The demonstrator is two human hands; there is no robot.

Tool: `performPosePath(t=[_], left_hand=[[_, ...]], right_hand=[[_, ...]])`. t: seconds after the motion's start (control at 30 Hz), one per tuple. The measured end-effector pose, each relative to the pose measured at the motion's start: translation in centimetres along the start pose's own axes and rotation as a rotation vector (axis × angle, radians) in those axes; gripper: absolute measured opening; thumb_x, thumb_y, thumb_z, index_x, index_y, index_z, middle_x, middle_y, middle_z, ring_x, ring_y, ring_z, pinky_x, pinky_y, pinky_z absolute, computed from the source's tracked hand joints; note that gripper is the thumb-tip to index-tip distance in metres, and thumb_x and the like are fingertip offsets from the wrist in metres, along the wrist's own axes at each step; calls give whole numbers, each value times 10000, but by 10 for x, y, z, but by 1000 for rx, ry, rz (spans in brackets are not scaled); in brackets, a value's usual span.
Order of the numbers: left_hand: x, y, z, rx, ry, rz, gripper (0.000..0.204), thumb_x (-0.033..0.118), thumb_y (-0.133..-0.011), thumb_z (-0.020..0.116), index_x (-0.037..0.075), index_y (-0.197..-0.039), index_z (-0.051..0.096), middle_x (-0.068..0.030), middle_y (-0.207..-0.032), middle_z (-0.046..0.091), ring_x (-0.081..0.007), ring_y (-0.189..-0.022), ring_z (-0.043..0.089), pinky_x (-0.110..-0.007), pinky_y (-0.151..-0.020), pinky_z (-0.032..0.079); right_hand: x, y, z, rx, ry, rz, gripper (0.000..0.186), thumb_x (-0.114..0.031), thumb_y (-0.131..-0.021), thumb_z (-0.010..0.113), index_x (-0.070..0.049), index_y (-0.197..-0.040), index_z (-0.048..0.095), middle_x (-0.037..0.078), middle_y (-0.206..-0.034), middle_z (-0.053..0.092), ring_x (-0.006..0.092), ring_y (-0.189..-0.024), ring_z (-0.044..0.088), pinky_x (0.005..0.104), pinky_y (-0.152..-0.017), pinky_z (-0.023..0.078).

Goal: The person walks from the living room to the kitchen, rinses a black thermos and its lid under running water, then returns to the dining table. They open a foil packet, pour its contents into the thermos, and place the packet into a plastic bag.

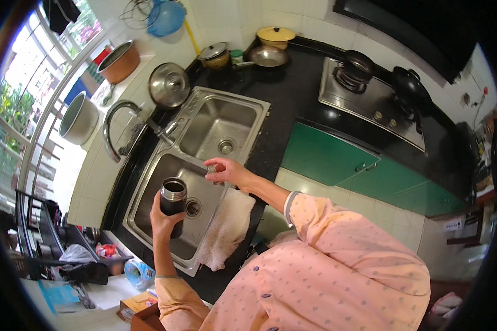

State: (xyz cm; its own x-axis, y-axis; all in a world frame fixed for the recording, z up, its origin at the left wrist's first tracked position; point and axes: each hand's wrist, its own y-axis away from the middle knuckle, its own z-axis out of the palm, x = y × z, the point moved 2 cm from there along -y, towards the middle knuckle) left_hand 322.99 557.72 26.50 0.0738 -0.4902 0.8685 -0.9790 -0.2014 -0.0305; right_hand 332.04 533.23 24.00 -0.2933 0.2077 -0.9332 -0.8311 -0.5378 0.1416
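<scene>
My left hand (161, 220) is wrapped round an upright dark insulated bottle (174, 215) with an open steel mouth, held over the left basin (150, 204) of the steel sink. My right hand (226, 172) is closed on a small, pale metallic piece (211, 170), too small to make out, above the basins' divider, to the right of and a little beyond the bottle. A light cloth (229, 229) lies over the sink's front edge, below my right hand. The curved faucet (113, 118) stands at the back left, and the right basin (207, 118) is beyond my hands.
A metal lid (170, 85), pots (214, 58) and a pan (268, 57) line the back. A gas hob (364, 99) with black cookware sits right, over green cabinets (337, 157). A dark rack (61, 237), plastic bags and boxes crowd the lower left. Pots (78, 118) stand by the window.
</scene>
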Motion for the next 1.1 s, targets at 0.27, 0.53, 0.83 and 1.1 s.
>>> performPosePath(t=[0.27,0.53,0.83,1.1], left_hand=[[113,31,160,-420,395,55,862,-27,-475,802,37,-1264,460,-61,-1102,586,-173,-1019,557,-316,-902,438],[217,121,360,-766,401,207,873,-1,-478,804,48,-1277,455,-56,-1145,571,-174,-1064,543,-321,-929,424],[342,254,573,-1236,392,320,918,15,-457,824,58,-1294,449,-46,-1189,540,-184,-1090,523,-323,-960,402],[450,370,732,-1644,493,256,822,-46,-449,775,73,-1210,488,-21,-1087,573,-177,-1018,543,-332,-929,418]], right_hand=[[-47,133,-90,53,-566,-340,534,-171,-814,677,-28,-1272,442,146,-1134,589,232,-1084,564,378,-958,445],[-83,360,-216,400,-493,-625,624,-151,-769,717,-52,-1307,417,149,-1206,551,210,-1100,552,344,-967,423],[-88,600,-304,857,-316,-865,642,-156,-759,726,-60,-1315,419,130,-1257,526,185,-1141,517,323,-996,385],[-92,762,-387,1228,-275,-995,616,-180,-795,695,-45,-1315,396,126,-1256,517,185,-1138,510,328,-1005,365]])
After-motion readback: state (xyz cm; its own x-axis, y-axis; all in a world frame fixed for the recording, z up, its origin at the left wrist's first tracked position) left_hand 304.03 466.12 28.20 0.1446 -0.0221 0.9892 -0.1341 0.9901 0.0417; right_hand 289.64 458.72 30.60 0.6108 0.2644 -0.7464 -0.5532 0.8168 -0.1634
